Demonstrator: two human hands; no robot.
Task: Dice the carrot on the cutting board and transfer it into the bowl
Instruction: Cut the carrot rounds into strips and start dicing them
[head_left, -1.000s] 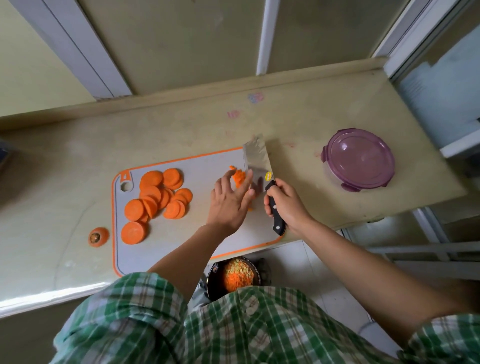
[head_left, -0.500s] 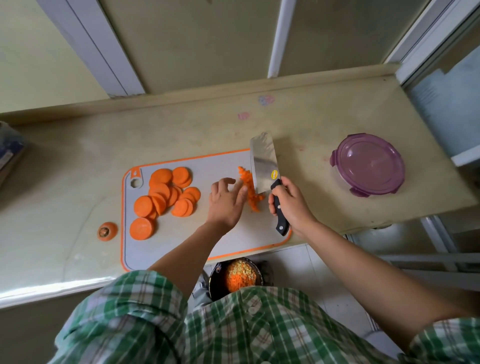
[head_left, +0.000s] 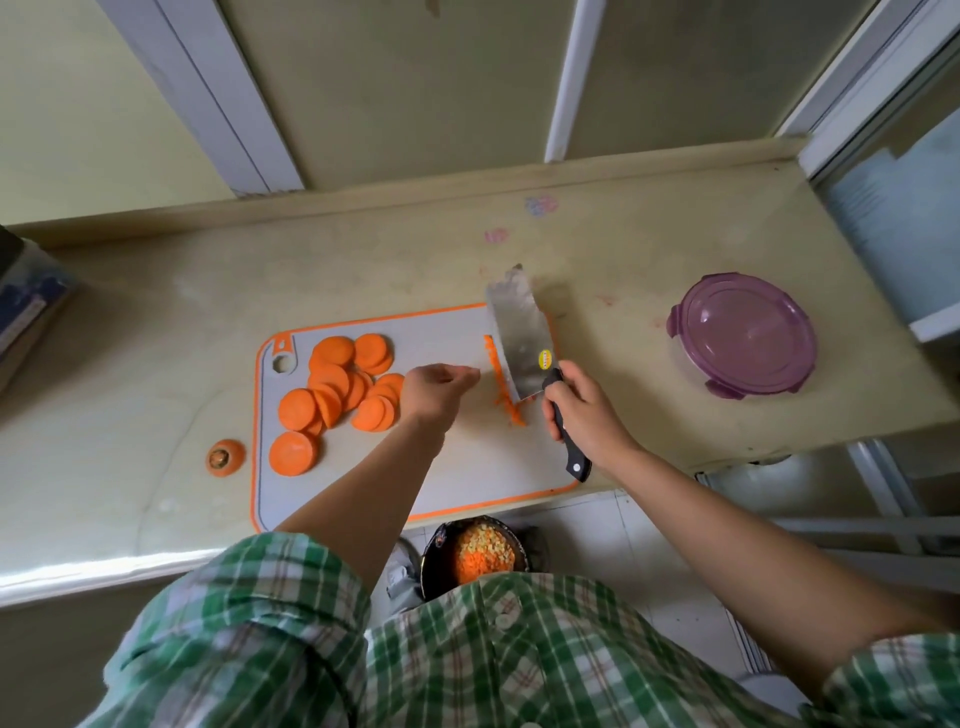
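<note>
A grey cutting board with an orange rim (head_left: 462, 467) lies on the counter. Several round carrot slices (head_left: 332, 389) are piled on its left half. A thin line of diced carrot (head_left: 504, 384) lies along the left edge of a cleaver blade (head_left: 519, 343). My right hand (head_left: 587, 415) grips the cleaver's black handle, with the blade tilted over the board's right end. My left hand (head_left: 439, 392) hovers just left of the diced carrot, fingers loosely curled, holding nothing. A dark bowl (head_left: 475, 558) with diced carrot and pale bits sits below the counter edge, near my body.
A carrot top (head_left: 225, 457) lies on the counter left of the board. A purple-lidded round container (head_left: 748, 335) stands at the right. The counter's front edge runs just below the board. A box (head_left: 26, 317) sits at the far left.
My left hand has drawn back to the left from the diced carrot. The cleaver has swept the pieces into a line along its blade. The camera moved slightly.
</note>
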